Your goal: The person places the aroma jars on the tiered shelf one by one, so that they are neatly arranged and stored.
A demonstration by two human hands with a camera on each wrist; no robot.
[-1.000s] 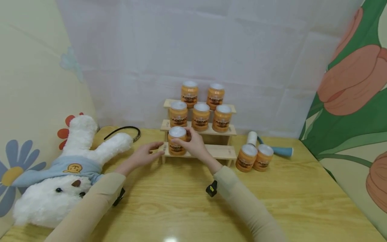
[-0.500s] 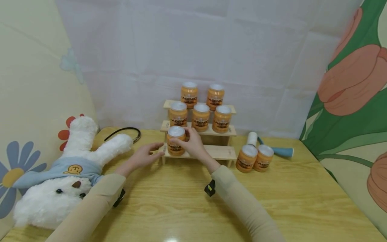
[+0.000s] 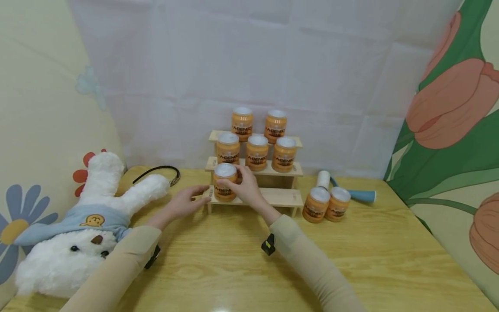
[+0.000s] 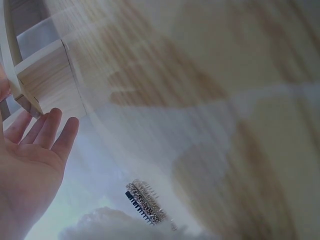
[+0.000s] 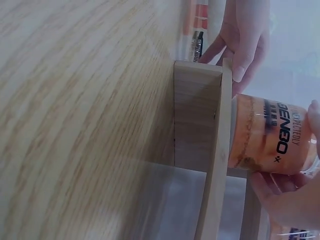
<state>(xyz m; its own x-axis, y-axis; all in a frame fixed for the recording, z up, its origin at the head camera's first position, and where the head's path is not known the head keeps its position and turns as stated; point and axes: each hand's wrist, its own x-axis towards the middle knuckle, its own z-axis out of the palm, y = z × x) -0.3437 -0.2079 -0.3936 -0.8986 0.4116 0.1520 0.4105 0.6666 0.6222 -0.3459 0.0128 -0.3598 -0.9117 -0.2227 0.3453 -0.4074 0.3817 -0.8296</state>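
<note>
An orange can with a pale lid [image 3: 225, 190] stands upright at the left end of the lowest step of the wooden tiered stand [image 3: 278, 197]. My right hand [image 3: 249, 188] grips this can from its right side, thumb in front and fingers behind; the right wrist view shows the can [image 5: 270, 132] with its base on the board. My left hand [image 3: 186, 201] is at the left end of the same step, fingers touching or very near the board's edge, holding no can. Behind, the middle step carries three matching cans [image 3: 256, 154] and the top step two more cans [image 3: 242, 125].
Two more orange cans [image 3: 316, 206] stand on the table [image 3: 234, 268] right of the stand. Behind them lie a white roll [image 3: 323, 179] and a blue cone-shaped object [image 3: 362, 196]. A white plush toy [image 3: 58, 264] and a black headband [image 3: 157, 167] lie at left.
The right hand and its can have shifted slightly left along the lowest step. The left hand stays by the stand's end. The whole head view has also shifted a little.
</note>
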